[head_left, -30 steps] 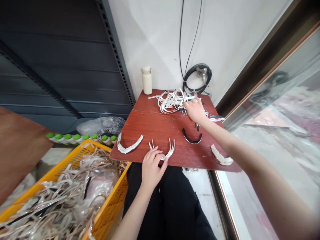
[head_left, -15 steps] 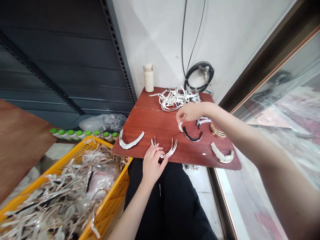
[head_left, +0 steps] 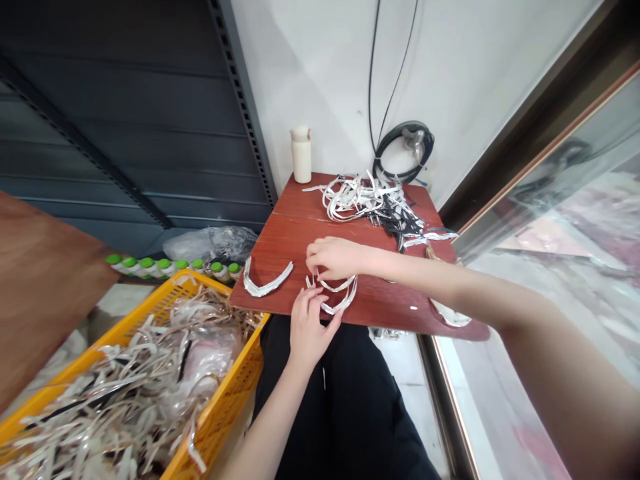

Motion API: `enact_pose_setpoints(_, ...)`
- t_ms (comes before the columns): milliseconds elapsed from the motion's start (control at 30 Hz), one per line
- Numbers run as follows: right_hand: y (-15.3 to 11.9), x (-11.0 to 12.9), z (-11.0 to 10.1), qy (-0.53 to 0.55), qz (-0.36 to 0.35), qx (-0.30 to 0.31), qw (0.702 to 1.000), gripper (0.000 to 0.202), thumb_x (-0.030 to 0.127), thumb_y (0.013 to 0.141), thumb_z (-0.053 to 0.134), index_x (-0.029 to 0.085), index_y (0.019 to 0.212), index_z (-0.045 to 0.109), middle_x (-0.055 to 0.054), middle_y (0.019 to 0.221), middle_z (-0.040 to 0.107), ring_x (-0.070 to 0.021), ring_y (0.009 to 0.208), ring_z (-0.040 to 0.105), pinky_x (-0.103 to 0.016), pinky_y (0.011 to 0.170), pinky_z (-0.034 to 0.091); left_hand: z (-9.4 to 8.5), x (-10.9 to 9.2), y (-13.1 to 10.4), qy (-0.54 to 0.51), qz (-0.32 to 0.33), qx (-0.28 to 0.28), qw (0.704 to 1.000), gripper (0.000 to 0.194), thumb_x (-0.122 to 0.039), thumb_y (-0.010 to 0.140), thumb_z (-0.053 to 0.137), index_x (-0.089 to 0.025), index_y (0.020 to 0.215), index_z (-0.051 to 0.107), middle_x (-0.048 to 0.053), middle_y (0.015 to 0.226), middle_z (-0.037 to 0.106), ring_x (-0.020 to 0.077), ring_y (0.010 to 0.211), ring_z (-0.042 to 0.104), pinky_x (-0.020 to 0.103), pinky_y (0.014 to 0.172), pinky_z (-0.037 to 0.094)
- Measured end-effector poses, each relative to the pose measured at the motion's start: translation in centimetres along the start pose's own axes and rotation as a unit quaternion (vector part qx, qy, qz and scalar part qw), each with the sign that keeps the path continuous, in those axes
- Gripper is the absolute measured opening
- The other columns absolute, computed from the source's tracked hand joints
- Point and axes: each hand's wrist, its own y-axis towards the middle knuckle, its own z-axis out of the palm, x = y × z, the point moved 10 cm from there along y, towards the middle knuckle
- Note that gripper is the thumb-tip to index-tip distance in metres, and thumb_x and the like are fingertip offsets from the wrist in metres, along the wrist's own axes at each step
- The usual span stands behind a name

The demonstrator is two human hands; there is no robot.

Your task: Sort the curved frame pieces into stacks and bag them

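Note:
My left hand [head_left: 307, 325] rests at the near edge of the table, fingers and thumb spread, touching a bundle of thin curved silvery-white strips [head_left: 347, 302]. Just beyond it, my right hand [head_left: 336, 259] is closed in a pinch on one end of another curved white strip [head_left: 341, 287], which hangs over or lies against the bundle. To the left lies a separate curved silvery-white bundle [head_left: 265, 288]. Under my right forearm, a curved white bundle [head_left: 453, 316] is partly hidden, and only a little of the gold bands [head_left: 431, 253] shows.
The reddish-brown table [head_left: 295, 227] carries a white bottle [head_left: 301, 157] and a tangled heap of white and black strips [head_left: 353, 198]. A yellow crate [head_left: 235, 370] full of strips stands at the left. Black cable [head_left: 429, 157] hangs coiled on the wall; a glass panel borders the right.
My right hand has moved left and nearer, from beside the black curved bundle to above my left hand, bringing a curved white strip. My left hand stays almost in place.

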Motion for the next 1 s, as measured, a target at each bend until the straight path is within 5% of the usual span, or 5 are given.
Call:
enact_pose_setpoints(133,-2.1,-2.5,2.5,0.033,0.092,0.044,0.994,0.019,0.036,0.077,0.077,0.019,0.086,0.073,-0.007,0.09,0.071,-0.0235,0.087,0.063,-0.029,0.072,0.039,0.0,0.1,0.0,0.009,-0.004,-0.001,1.0,0.03,-0.03,0.084,0.069,-0.019,0.107,0.055,0.011,0.112,0.063,0.0269,0.112,0.061,0.05,0.102,0.049)
enact_pose_setpoints(267,-3.2,-2.1,4.6,0.062,0.086,0.041,0.994,0.012,0.029,0.089,0.067,0.02,0.09,0.075,-0.005,0.092,0.074,-0.0224,0.092,0.064,-0.03,0.076,0.038,0.3,0.3,-0.1,0.0,-0.019,0.009,1.0,0.028,-0.03,0.085,0.068,-0.019,0.107,0.055,0.011,0.112,0.064,0.0253,0.11,0.063,0.041,0.093,0.054)
enact_pose_setpoints(400,-3.8,-0.3,4.4,0.058,0.033,0.006,0.998,0.016,0.021,0.093,0.06,0.018,0.095,0.075,-0.008,0.094,0.074,-0.0226,0.093,0.062,-0.033,0.083,0.037,0.2,0.4,-0.1,0.0,-0.026,0.006,1.0,0.029,-0.031,0.085,0.068,-0.019,0.109,0.055,0.011,0.113,0.064,0.0242,0.111,0.062,0.039,0.095,0.053)
enact_pose_setpoints(600,-4.5,1.3,4.6,0.122,-0.021,0.048,0.991,0.016,0.019,0.091,0.061,0.021,0.089,0.077,-0.004,0.089,0.074,-0.0193,0.085,0.062,-0.031,0.077,0.037,0.4,0.2,-0.1,0.01,-0.018,0.019,1.0,0.032,-0.033,0.086,0.068,-0.02,0.113,0.057,0.01,0.115,0.065,0.0248,0.113,0.062,0.04,0.098,0.052)
enact_pose_setpoints(1000,-5.6,-2.4,3.6,0.169,-0.002,-0.068,0.983,0.011,0.032,0.083,0.075,0.021,0.082,0.077,-0.006,0.095,0.069,-0.0216,0.096,0.059,-0.038,0.095,0.036,0.9,0.0,-0.1,0.001,-0.004,0.051,0.999,0.018,-0.028,0.088,0.065,-0.023,0.105,0.062,0.007,0.113,0.066,0.0255,0.121,0.058,0.041,0.101,0.05)
